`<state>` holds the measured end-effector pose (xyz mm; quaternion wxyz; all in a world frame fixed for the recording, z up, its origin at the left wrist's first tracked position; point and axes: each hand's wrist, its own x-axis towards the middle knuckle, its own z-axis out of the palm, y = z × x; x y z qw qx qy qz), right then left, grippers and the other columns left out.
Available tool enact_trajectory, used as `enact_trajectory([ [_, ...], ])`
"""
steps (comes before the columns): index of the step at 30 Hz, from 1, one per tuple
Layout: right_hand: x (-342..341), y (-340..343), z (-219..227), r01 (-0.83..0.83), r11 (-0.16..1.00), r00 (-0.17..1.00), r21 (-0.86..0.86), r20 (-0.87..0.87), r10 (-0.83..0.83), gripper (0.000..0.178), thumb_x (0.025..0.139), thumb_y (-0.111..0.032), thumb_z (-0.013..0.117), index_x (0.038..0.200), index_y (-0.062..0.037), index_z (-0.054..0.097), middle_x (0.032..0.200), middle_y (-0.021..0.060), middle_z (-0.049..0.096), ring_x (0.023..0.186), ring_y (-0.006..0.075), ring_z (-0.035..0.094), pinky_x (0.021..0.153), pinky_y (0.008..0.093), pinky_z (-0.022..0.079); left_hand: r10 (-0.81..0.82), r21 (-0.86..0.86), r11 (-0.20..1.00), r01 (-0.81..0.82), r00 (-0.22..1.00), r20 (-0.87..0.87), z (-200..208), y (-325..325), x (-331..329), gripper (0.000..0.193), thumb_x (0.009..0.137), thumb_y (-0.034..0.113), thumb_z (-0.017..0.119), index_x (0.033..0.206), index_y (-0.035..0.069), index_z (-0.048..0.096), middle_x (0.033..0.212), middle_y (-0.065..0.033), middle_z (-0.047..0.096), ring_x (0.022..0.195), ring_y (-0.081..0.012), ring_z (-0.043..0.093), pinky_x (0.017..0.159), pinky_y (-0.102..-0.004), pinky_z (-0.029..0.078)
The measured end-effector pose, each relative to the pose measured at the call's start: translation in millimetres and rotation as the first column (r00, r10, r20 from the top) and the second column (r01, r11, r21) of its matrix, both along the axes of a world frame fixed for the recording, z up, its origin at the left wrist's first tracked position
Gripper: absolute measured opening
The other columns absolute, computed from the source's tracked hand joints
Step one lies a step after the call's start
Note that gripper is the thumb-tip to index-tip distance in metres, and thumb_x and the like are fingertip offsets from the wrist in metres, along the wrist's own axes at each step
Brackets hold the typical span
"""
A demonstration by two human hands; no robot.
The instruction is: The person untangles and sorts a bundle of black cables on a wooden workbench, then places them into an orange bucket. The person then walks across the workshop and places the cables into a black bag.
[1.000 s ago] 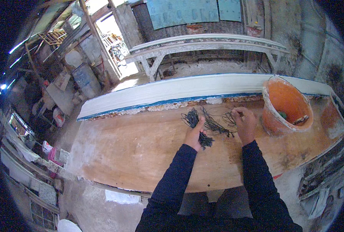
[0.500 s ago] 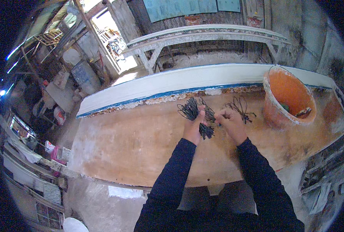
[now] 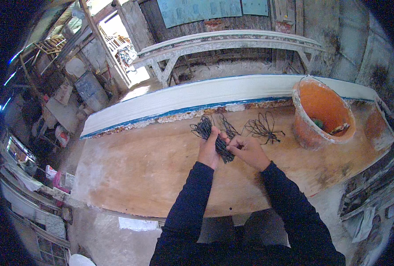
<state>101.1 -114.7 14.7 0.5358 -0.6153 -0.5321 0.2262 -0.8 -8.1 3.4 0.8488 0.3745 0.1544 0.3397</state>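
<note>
My left hand (image 3: pixel 208 151) is closed around a bundle of thin black cords (image 3: pixel 202 128), which look like string or wire. Looped ends stick out above the fist and cut-looking ends hang below it. Thumb and forefinger of my right hand (image 3: pixel 251 153) are pinched together at the bundle's right side; what lies between them is too small to make out. Beyond the hands, a smaller loop of black cord (image 3: pixel 229 126) rests on the brown wooden board (image 3: pixel 152 168). To its right lies another spread-out looped black bunch (image 3: pixel 265 127).
An orange bucket (image 3: pixel 304 126) with a whitish, crusted rim stands at the board's right, with a few small items inside. Along the far edge runs a long white plank with a blue stripe (image 3: pixel 183 97). Behind it is a white-splashed bench (image 3: pixel 228 42); a blue drum (image 3: pixel 91 91) stands far left.
My right hand has come in closer to the bundle, its fingertips now at the bundle's side. The bundle in my left hand has tilted slightly. The whole view has shifted a little.
</note>
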Motion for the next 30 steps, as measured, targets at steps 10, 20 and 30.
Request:
enact_trajectory([
  [10,49.3,-5.6,1.6,0.436,0.899,0.884,0.047,0.165,-0.438,0.016,0.082,-0.018,0.061,0.083,-0.0018,0.061,0.073,0.0053,0.061,0.067,0.0118,0.055,0.062,0.0259,0.044,0.047,-0.09,0.995,-0.04,0.996,0.078,0.0,10.1,-5.5,0.032,0.082,0.041,0.058,0.08,0.012,0.045,0.061,0.0034,0.037,0.056,-0.0111,0.041,0.054,-0.0276,0.038],
  [20,21.6,0.1,-14.8,0.389,0.917,0.683,-0.088,0.696,-0.223,0.024,0.074,-0.026,0.063,0.092,-0.0107,0.063,0.075,0.0132,0.062,0.074,0.0319,0.059,0.066,0.043,0.046,0.028,-0.096,0.995,-0.031,0.999,-0.029,-3.4,11.7,-5.0,0.03,0.083,0.04,0.058,0.078,0.012,0.047,0.059,0.0042,0.036,0.055,-0.0111,0.041,0.053,-0.0266,0.038],
  [30,29.0,-0.7,-13.4,0.433,0.899,0.699,-0.063,0.653,-0.291,0.019,0.074,-0.026,0.062,0.087,-0.0129,0.066,0.081,0.0096,0.064,0.078,0.0282,0.06,0.071,0.042,0.043,0.102,-0.055,0.993,-0.107,0.99,-0.093,-0.9,9.5,-4.4,0.031,0.083,0.038,0.058,0.077,0.009,0.05,0.059,0.0036,0.037,0.055,-0.0104,0.04,0.053,-0.0249,0.037],
])
